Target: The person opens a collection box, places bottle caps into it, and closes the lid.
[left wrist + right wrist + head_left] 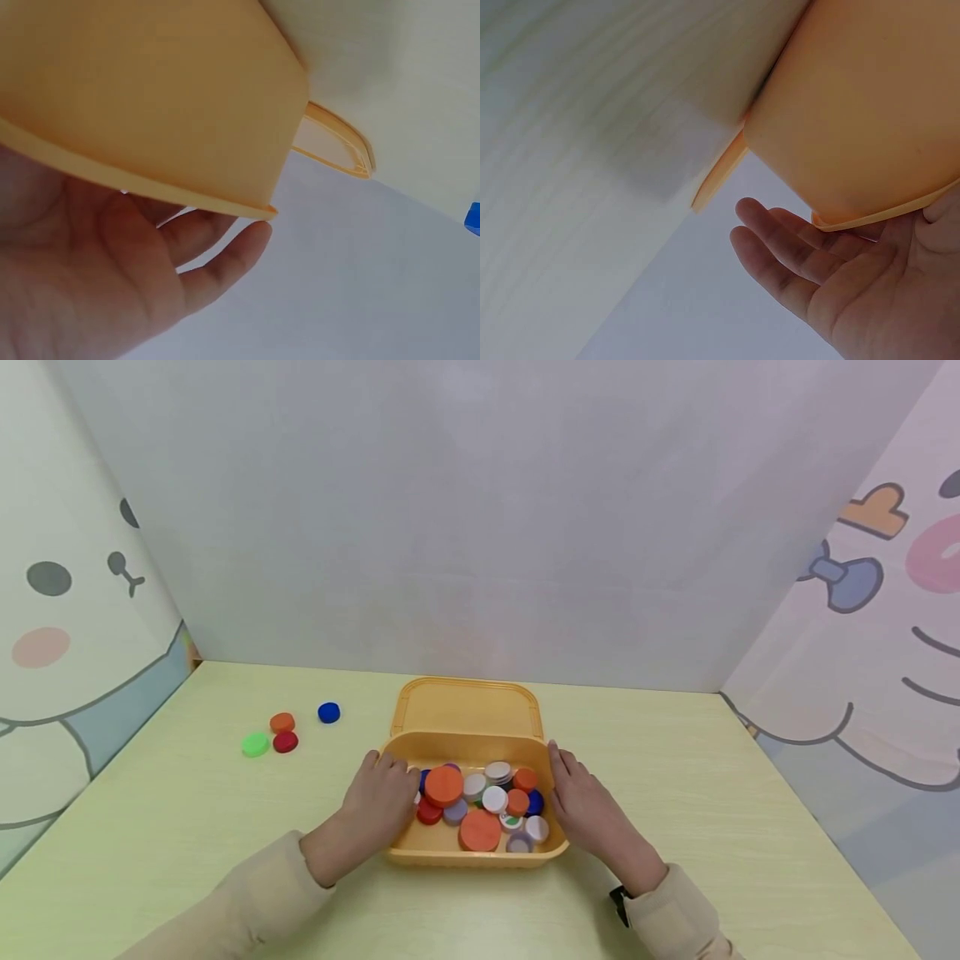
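An orange-yellow plastic box (476,860) stands on the table, holding a pile of bottle caps in orange, white, red, blue and lilac. Two large orange caps (480,832) lie on top of the pile. At the box's left rim, my left hand (381,802) grips with its fingers bent over the edge; its fingertips are hidden in the head view. My right hand (588,806) rests along the right rim with its fingers stretched forward. In the right wrist view, those fingers (780,259) reach past the rim's corner.
The box's matching lid (467,706) lies just behind it. To the left on the table are a light green cap (255,744), an orange cap (282,722), a red cap (285,742) and a blue cap (328,712). A pale curtain (465,527) hangs behind the table.
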The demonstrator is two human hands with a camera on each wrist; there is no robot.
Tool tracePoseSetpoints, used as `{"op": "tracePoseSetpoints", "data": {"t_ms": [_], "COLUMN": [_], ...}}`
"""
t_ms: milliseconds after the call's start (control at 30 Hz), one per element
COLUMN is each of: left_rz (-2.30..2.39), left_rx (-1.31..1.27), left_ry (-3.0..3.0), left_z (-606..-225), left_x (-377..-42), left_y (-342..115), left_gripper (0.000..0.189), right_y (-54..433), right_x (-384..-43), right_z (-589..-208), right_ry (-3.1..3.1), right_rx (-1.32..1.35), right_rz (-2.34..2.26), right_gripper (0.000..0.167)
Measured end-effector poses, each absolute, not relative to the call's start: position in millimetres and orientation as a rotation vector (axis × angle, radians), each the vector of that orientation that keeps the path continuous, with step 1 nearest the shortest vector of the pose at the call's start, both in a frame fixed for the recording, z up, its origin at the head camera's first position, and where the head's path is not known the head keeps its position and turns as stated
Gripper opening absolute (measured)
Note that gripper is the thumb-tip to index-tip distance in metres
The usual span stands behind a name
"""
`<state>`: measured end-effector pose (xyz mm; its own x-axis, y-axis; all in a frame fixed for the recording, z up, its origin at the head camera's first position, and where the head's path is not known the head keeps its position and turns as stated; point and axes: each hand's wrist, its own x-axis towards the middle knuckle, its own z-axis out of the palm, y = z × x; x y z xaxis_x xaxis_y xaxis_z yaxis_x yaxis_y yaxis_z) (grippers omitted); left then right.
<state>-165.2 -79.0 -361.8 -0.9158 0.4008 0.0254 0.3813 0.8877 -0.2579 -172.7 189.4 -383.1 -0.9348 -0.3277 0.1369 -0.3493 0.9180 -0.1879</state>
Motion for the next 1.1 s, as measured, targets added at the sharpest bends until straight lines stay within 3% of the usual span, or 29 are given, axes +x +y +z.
{"op": "tracePoseSetpoints", "data": {"t_ms": [567,1100], "left_rz": [-0.087,-0.127], "left_rx": [-0.555,-0.312], "left_ry": [-2.897,-2.803], "left_z": [-339.0,-347.2], "left_x": [-175.6,-222.4], "left_y": [-96.0,-153.3], "left_gripper": [0.029,0.023], "right_y": [189.7,189.2], "right_x": [-172.4,-172.7], "right_z": [-383.4,-383.4], "right_ry": [-2.98,-2.99], "right_rx": [0.513,0.511], "right_rz": [0.308,0.308], "right_gripper": [0.058,0.058]}}
